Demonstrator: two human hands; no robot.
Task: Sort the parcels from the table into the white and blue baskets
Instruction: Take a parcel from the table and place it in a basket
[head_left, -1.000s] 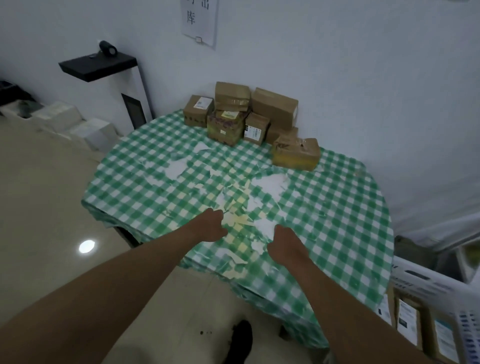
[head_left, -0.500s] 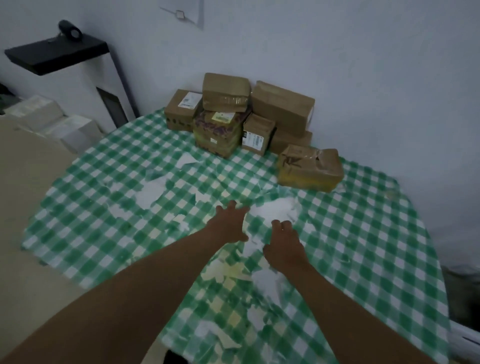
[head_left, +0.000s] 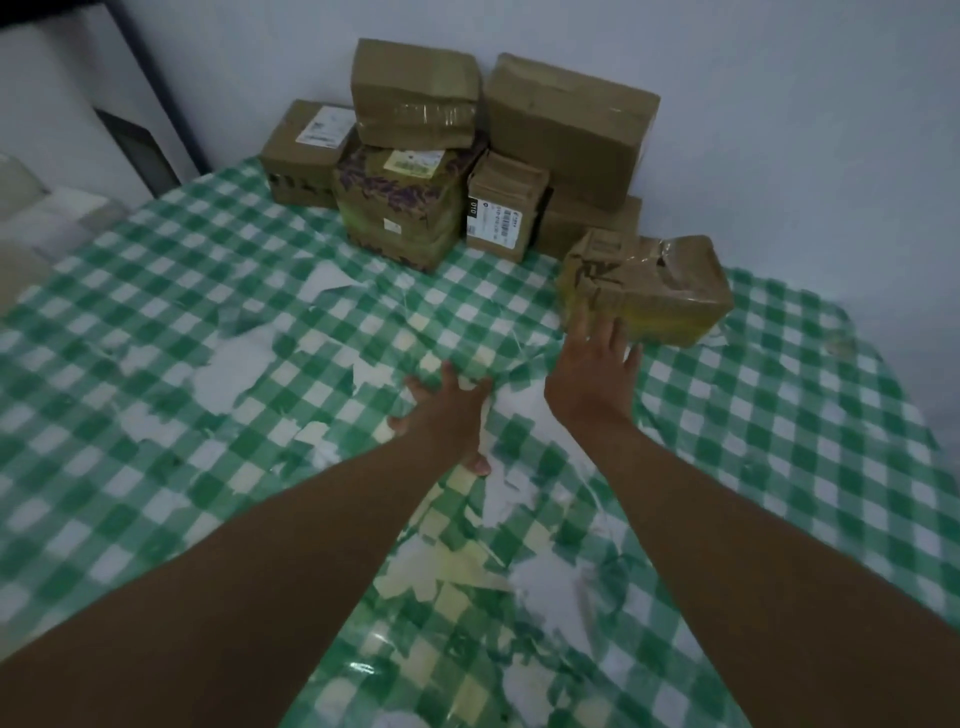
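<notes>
Right hand (head_left: 592, 364): fingers straight and spread, tips at the near face of a crumpled taped parcel (head_left: 649, 283); nothing gripped. Left hand (head_left: 447, 410): flat, fingers spread, pressing on the green checked tablecloth (head_left: 156, 441), just left of the right hand; holds nothing. Beyond both hands, a stack of brown parcels (head_left: 457, 150) sits against the wall (head_left: 779, 104), just left of and behind the crumpled one.

Both hands now sit farther across the tabletop (head_left: 156, 291). The right hand (head_left: 592, 364), fingers spread, reaches the near side of the crumpled parcel (head_left: 654, 286). The left hand (head_left: 447, 410) now lies flat, fingers spread.
</notes>
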